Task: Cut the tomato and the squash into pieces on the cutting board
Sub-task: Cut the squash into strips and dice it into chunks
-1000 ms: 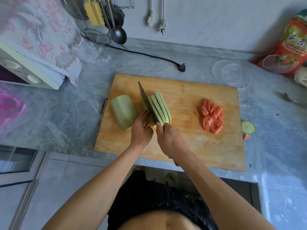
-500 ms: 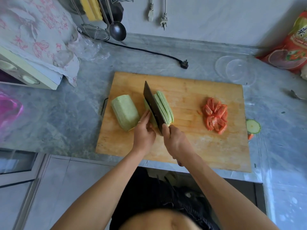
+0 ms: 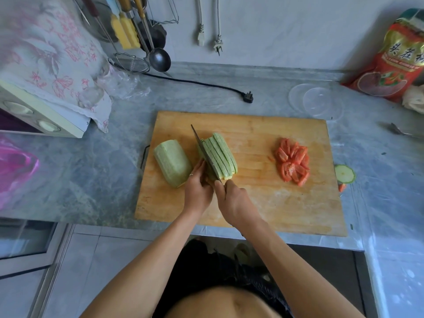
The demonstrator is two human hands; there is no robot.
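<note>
A wooden cutting board [image 3: 263, 203] lies on the grey counter. On its left lies an uncut pale green squash half [image 3: 172, 162]. Beside it stands the other half, cut into several long slices [image 3: 222, 154]. My right hand [image 3: 234, 200] grips the handle of a dark knife [image 3: 205, 152], whose blade stands in the left side of that sliced half. My left hand [image 3: 198, 191] holds the near end of the piece left of the blade, fingers curled on it. A pile of red tomato pieces [image 3: 292, 161] lies on the board's right part.
A round squash slice [image 3: 344, 173] and a tomato scrap [image 3: 341, 187] lie on the counter right of the board. Clear plastic lids [image 3: 316, 101], a red bag [image 3: 399, 58] and a spoon [image 3: 401, 131] are far right. A black plug [image 3: 247, 97], hanging utensils [image 3: 158, 58] and a cloth-covered appliance [image 3: 46, 88] stand behind and left.
The knife blade has gone down into the squash half after being lifted and tilted half a second ago. My left hand stays on the near end of the squash.
</note>
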